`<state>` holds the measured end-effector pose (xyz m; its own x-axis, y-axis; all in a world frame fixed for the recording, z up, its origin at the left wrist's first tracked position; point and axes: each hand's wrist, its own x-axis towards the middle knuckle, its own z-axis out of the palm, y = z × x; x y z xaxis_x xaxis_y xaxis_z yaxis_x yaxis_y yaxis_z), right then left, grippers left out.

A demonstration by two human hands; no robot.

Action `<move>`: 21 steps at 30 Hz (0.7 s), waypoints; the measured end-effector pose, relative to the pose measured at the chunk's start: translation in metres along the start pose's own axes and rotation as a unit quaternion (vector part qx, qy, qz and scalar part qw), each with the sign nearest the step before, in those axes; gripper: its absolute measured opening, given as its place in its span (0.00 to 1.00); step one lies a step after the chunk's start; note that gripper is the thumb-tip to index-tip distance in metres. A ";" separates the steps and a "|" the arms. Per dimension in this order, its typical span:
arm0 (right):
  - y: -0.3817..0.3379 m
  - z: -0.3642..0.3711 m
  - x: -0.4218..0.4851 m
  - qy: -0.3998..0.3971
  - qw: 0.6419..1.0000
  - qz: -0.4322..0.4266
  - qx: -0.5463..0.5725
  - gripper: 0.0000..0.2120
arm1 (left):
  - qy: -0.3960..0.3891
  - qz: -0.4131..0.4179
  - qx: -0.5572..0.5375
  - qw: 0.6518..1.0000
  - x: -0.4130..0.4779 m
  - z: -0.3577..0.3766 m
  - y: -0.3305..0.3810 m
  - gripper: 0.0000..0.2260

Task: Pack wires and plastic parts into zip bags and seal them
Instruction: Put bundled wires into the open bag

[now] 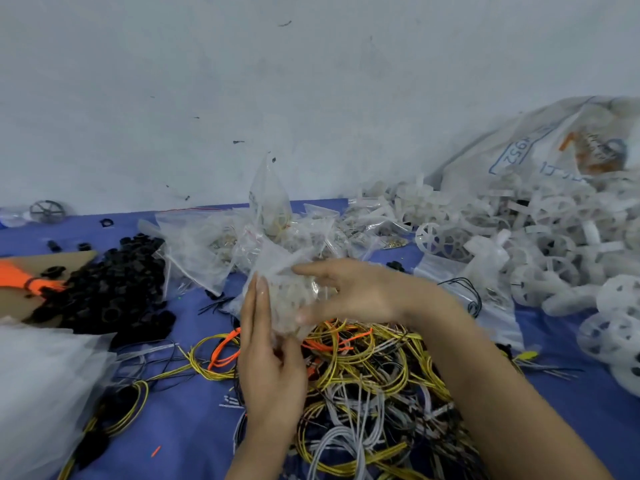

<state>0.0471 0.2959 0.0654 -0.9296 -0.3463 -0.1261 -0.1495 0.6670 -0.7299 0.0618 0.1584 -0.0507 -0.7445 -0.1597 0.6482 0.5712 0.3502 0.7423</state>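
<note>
I hold a clear zip bag [285, 299] with white plastic parts inside, above a tangle of yellow, grey, black and orange wires [367, 372]. My left hand [270, 358] supports the bag from the left, its fingers straight along the bag's side and its thumb beneath. My right hand [349, 292] grips the bag's right side between forefinger on top and thumb below. Behind lies a heap of filled zip bags [263, 233]. White plastic wheels [540, 247] are piled at the right.
A heap of black plastic rings [110, 289] lies at the left beside cardboard with orange ties [20, 275]. A big printed sack [554, 147] leans on the wall at the right. White bags [38, 393] fill the near left. A blue cloth [180, 427] covers the table.
</note>
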 end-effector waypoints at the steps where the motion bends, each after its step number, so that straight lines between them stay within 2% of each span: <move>1: 0.002 -0.008 -0.006 -0.019 1.000 -0.004 0.005 0.32 | 0.008 -0.019 0.003 1.000 0.001 0.000 -0.001 0.37; 2: 0.006 -0.015 -0.011 -0.014 1.000 -0.012 0.010 0.27 | 0.011 -0.024 0.011 1.000 0.001 -0.001 -0.002 0.37; 4: 0.019 -0.024 -0.017 0.049 0.998 -0.029 0.021 0.13 | 0.019 -0.006 0.032 0.999 0.001 -0.001 -0.002 0.34; 5: 0.024 -0.025 -0.018 0.079 0.996 -0.027 0.023 0.09 | 0.023 0.007 0.043 0.999 0.000 -0.001 -0.002 0.34; 10: 0.049 -0.012 0.000 0.140 0.987 0.021 -0.071 0.07 | 0.061 0.016 0.065 0.996 -0.002 0.005 -0.008 0.33; 14: 0.050 0.007 0.024 0.140 0.982 0.008 -0.128 0.08 | 0.134 0.000 0.056 0.989 0.001 0.004 -0.016 0.30; 17: 0.054 0.028 0.039 0.137 0.974 -0.015 -0.177 0.13 | 0.142 -0.035 0.046 0.988 0.002 0.003 -0.017 0.31; 21: 0.064 0.041 0.050 0.117 0.967 0.005 -0.226 0.15 | 0.147 -0.019 0.049 0.988 0.002 0.003 -0.020 0.31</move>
<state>0.0052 0.2945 -0.0154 -0.9748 -0.2145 0.0618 -0.2224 0.9084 -0.3540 0.0477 0.1532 -0.0650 -0.6245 -0.4304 0.6518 0.4975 0.4241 0.7567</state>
